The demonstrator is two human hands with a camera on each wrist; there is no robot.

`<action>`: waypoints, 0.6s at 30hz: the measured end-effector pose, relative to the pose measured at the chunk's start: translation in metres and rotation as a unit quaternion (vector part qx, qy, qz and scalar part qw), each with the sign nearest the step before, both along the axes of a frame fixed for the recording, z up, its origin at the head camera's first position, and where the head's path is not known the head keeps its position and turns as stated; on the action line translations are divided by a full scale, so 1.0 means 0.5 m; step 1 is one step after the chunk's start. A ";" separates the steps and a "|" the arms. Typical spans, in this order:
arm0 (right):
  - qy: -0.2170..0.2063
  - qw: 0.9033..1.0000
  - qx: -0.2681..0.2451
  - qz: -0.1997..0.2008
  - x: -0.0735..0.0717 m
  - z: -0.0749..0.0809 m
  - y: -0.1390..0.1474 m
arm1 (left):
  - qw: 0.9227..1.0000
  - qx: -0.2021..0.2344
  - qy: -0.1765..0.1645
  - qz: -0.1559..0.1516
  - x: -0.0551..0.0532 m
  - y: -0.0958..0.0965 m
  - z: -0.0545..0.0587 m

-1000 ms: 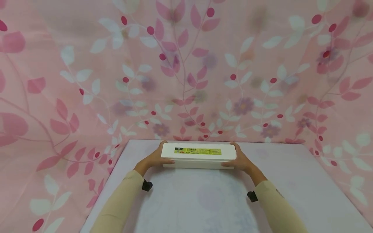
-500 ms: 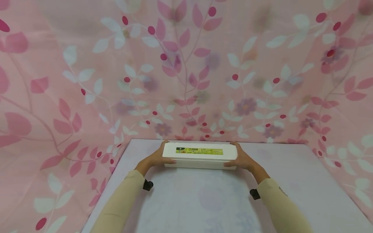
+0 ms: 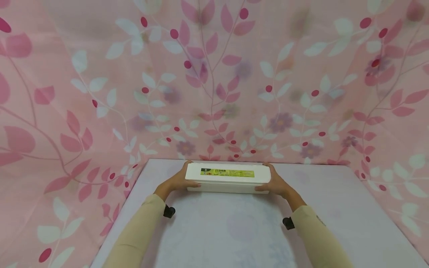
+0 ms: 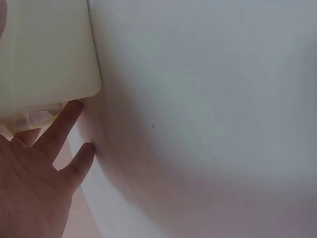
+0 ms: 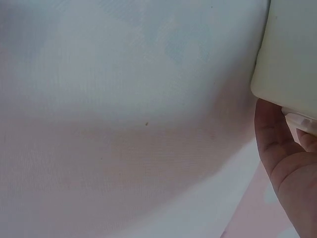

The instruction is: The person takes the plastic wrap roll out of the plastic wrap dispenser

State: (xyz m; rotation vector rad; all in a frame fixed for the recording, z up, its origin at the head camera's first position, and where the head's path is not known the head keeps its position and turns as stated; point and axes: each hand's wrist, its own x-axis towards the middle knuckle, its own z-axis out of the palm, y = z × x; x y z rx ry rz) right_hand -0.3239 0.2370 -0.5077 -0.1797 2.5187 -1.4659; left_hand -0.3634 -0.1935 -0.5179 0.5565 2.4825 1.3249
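Observation:
A long white lidded box [image 3: 228, 188] with a yellow-green label [image 3: 228, 173] on top sits at the far side of the table, its long side facing me. My left hand [image 3: 179, 181] grips its left end, thumb along the front face and fingers around the end. At the right end my right hand [image 3: 277, 184] holds it the same way, thumb on the front. In the left wrist view, fingertips of the left hand [image 4: 37, 183] reach the box's [image 4: 47, 54] lower corner. The right wrist view has the right hand's [image 5: 292, 168] fingers at the opposite corner.
A pale cloth covers the table [image 3: 228, 230]. Behind and at both sides hangs a pink curtain [image 3: 214, 74] with leaves and flowers, close behind the box. A small black device shows at each wrist, beside the beige sleeves [image 3: 137, 230].
The view shifts slightly back and forth. Both hands keep their hold on the box, which stays in the same place on the table.

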 end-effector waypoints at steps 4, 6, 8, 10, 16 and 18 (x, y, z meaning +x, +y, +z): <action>0.000 1.000 0.002 -0.004 0.000 0.002 -0.003 | 1.000 0.000 0.013 -0.001 0.004 -0.001 0.005; 0.003 1.000 0.008 -0.004 -0.001 0.003 -0.005 | 1.000 -0.005 0.026 -0.002 0.007 -0.002 0.010; 0.008 1.000 0.015 -0.005 -0.002 0.003 -0.006 | 0.999 -0.006 0.034 -0.001 0.009 -0.002 0.015; 0.013 1.000 0.022 -0.003 -0.004 0.003 -0.006 | 0.999 -0.007 0.036 -0.001 0.012 -0.003 0.020; 0.009 0.999 0.034 -0.003 0.002 0.007 -0.003 | 1.000 -0.014 0.024 -0.005 0.014 -0.002 0.020; 0.008 0.999 0.032 -0.006 0.005 0.010 -0.003 | 0.999 -0.018 0.030 -0.003 0.013 -0.001 0.017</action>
